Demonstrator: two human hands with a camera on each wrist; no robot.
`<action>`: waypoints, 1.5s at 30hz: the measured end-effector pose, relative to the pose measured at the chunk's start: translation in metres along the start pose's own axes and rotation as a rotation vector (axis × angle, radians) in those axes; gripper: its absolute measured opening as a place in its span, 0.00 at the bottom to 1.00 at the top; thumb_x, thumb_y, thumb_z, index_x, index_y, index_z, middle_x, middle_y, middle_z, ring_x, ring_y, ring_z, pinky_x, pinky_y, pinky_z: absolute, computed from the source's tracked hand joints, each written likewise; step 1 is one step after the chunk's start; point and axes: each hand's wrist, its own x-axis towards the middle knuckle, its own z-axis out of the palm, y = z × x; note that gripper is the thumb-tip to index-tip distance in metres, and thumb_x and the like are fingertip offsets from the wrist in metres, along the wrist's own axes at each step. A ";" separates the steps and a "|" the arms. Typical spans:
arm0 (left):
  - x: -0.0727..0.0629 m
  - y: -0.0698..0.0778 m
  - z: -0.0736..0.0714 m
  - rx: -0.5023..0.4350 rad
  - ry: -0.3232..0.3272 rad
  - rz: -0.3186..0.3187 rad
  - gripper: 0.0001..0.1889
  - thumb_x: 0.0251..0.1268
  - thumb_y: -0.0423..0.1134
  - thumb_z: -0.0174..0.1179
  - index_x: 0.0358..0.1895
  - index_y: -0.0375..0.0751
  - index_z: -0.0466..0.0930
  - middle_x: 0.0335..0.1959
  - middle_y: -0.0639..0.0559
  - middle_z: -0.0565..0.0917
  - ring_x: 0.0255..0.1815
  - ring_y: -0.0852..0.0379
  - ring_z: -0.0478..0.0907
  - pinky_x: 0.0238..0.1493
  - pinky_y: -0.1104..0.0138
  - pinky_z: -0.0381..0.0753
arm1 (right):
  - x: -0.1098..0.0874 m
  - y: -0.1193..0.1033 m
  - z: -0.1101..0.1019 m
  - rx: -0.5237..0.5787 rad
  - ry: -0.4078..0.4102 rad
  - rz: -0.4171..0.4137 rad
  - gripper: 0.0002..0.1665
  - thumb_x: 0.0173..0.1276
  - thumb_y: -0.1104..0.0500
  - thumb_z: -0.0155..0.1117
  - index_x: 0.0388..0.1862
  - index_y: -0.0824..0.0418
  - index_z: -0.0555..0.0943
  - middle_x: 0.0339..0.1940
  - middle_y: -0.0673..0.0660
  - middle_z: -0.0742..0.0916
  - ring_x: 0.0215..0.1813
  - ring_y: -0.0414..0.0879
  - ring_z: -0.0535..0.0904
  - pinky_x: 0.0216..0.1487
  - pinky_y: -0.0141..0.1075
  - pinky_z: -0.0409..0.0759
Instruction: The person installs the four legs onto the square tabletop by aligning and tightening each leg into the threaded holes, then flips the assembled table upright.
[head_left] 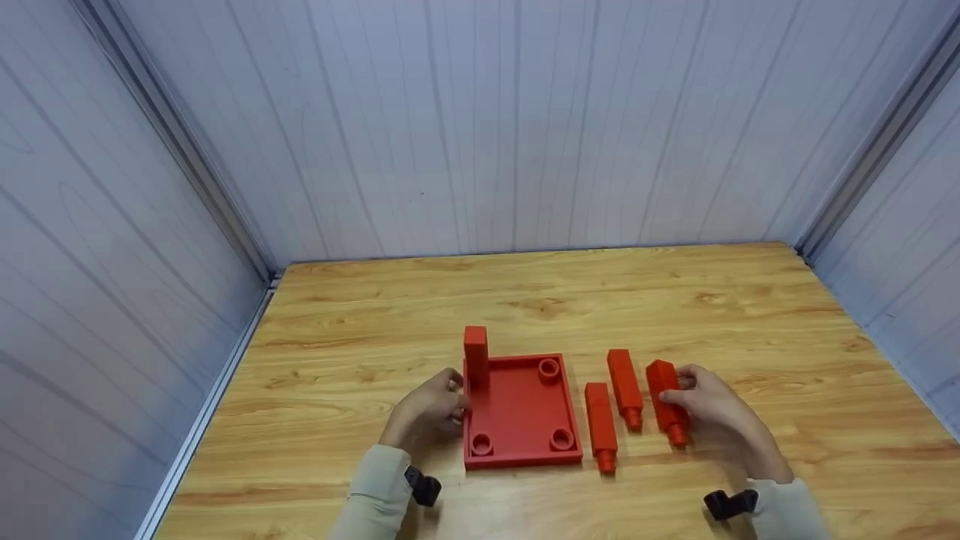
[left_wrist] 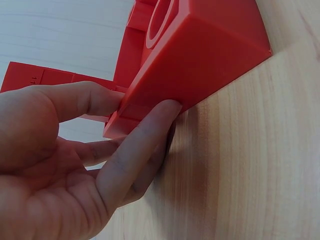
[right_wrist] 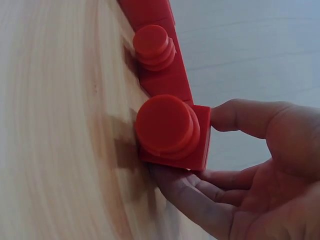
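Right hand (head_left: 709,400) curled round red leg (head_left: 661,386), left hand (head_left: 427,405) round tray edge (head_left: 523,462) — small marking (left_wrist: 34,80), left-wrist only.

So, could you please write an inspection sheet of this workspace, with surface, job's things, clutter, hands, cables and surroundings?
Surface: wood-grain table.
Job's things: red tray; one post upright at its far-left corner; three sockets without posts; two posts lying to its right.
Clutter: nothing seen.
Left hand: holds the tray's left wall.
Right hand: pinches a fourth post.
Cables: nothing seen.
Surroundings: pale panels left, back and right; black device at each wrist.
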 end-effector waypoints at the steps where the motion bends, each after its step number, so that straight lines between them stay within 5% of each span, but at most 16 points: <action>1: 0.000 0.000 0.000 -0.005 -0.002 -0.005 0.21 0.58 0.29 0.56 0.55 0.32 0.64 0.37 0.43 0.72 0.27 0.54 0.74 0.30 0.63 0.81 | 0.000 0.002 -0.001 0.042 -0.009 0.005 0.38 0.66 0.55 0.62 0.65 0.78 0.60 0.58 0.76 0.73 0.56 0.62 0.75 0.52 0.47 0.78; 7: -0.001 0.001 0.000 -0.031 -0.001 -0.021 0.22 0.58 0.28 0.55 0.56 0.32 0.63 0.40 0.42 0.72 0.29 0.53 0.75 0.32 0.59 0.83 | 0.000 0.012 -0.005 0.319 -0.061 0.016 0.37 0.70 0.60 0.56 0.69 0.75 0.55 0.60 0.71 0.71 0.49 0.46 0.78 0.45 0.40 0.82; 17: 0.000 0.000 0.000 -0.044 -0.017 -0.018 0.22 0.57 0.28 0.55 0.56 0.32 0.63 0.36 0.42 0.74 0.28 0.53 0.75 0.32 0.58 0.83 | -0.002 0.011 -0.010 0.525 -0.075 -0.028 0.42 0.70 0.57 0.58 0.72 0.73 0.50 0.63 0.66 0.66 0.49 0.36 0.77 0.49 0.36 0.81; 30: -0.002 0.002 0.000 -0.014 -0.013 -0.020 0.23 0.59 0.29 0.55 0.58 0.32 0.64 0.37 0.42 0.75 0.29 0.53 0.76 0.33 0.57 0.84 | -0.012 -0.015 -0.007 0.652 -0.050 -0.153 0.40 0.70 0.59 0.58 0.71 0.72 0.49 0.55 0.52 0.74 0.51 0.39 0.78 0.48 0.36 0.81; 45: 0.000 0.001 0.001 -0.022 -0.025 -0.024 0.22 0.60 0.29 0.54 0.58 0.32 0.62 0.27 0.47 0.73 0.26 0.55 0.73 0.29 0.62 0.81 | -0.007 -0.039 0.006 0.729 -0.007 -0.241 0.37 0.68 0.64 0.60 0.69 0.72 0.53 0.54 0.56 0.72 0.49 0.43 0.77 0.46 0.36 0.82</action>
